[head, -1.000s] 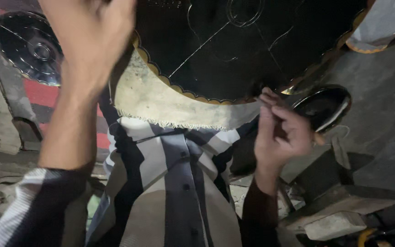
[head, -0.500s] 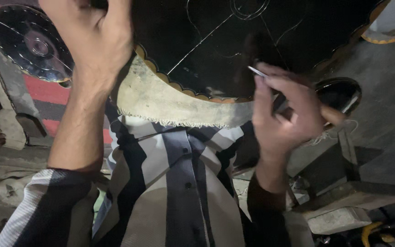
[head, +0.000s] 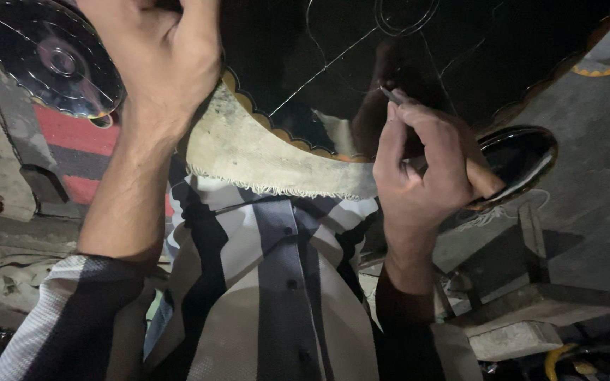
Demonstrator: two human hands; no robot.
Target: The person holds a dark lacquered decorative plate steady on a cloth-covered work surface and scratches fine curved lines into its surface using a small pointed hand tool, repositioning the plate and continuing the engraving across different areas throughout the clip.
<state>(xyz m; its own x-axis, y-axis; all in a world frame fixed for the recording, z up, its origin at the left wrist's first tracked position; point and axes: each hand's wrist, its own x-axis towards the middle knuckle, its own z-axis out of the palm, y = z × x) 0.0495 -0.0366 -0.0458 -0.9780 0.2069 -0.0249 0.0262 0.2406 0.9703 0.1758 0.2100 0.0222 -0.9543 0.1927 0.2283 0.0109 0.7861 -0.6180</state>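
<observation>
Head view: one frame, looking down at both hands.
Left hand (head: 157, 63): grip closed on the edge of the large black glossy disc with a scalloped gold rim (head: 333, 63), steadying it over the lap.
Right hand (head: 425, 176): grip pinched on a thin pointed metal scribing tool (head: 391, 94), tip on the disc's scratched lines.
Frayed beige cloth (head: 262, 159): lies under the disc, likely padding.

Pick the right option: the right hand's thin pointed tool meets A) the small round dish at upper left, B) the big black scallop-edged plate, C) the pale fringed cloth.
B: the right hand sets the tool tip on the big black plate, amid scratched lines.
</observation>
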